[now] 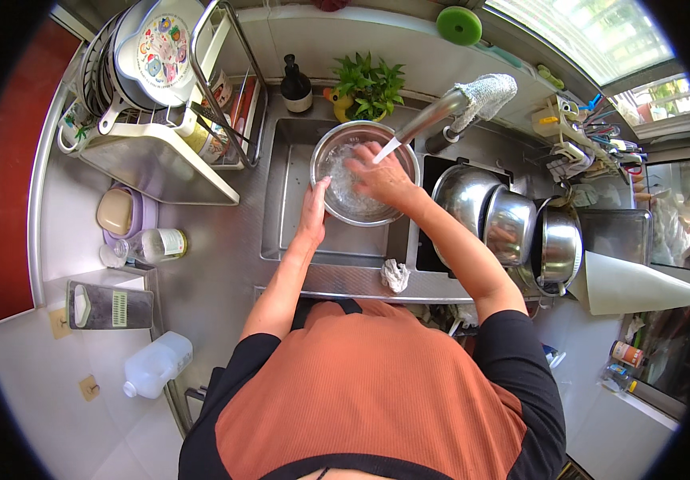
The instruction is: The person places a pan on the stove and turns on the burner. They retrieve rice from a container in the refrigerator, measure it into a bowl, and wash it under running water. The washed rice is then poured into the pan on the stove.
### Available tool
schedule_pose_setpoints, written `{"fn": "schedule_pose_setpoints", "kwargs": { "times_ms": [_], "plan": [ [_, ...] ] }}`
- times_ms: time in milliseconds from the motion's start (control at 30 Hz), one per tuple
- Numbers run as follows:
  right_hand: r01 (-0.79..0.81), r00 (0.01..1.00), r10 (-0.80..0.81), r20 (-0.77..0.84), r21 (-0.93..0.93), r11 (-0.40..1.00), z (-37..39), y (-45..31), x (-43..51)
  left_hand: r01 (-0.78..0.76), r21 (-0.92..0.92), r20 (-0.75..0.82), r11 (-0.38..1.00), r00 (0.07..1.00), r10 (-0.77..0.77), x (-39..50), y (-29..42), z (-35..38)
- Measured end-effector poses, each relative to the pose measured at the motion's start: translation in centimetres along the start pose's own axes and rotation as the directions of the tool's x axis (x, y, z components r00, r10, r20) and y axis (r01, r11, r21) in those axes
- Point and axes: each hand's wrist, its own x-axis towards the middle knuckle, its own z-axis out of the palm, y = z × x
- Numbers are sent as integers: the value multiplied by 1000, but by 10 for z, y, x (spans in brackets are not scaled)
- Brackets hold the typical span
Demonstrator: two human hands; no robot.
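A stainless steel bowl (343, 133) is over the left basin of the metal sink (297, 234). My left hand (314, 210) grips its left rim, thumb on top. Inside the bowl, over churning water (345, 180), is my right hand (381, 177), blurred, with its fingers apart. I see nothing held in it, though the fingertips are partly lost in the splash. From the faucet (432, 117), whose bend is wrapped in silvery cloth (489, 93), a white stream (386, 151) runs down onto the right hand.
Steel pots (510, 225) stand over the right basin. A crumpled white cloth (395, 276) lies on the front ledge. Behind are a dark pump bottle (296, 87) and a potted plant (369, 84). Left are a dish rack (159, 150), a glass jar (156, 245) and a plastic jug (159, 364).
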Motion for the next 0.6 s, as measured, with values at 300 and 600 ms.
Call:
{"fn": "schedule_pose_setpoints", "kwargs": {
  "times_ms": [300,600],
  "plan": [
    [141,990,-143,20,91,986,10,-25,7,10,-18,44,1000,999,-9,2,-5,-2],
    [-327,837,258,483,62,943,-5,-24,-15,11,12,44,1000,999,-12,3,-2,-4]
  ]
}}
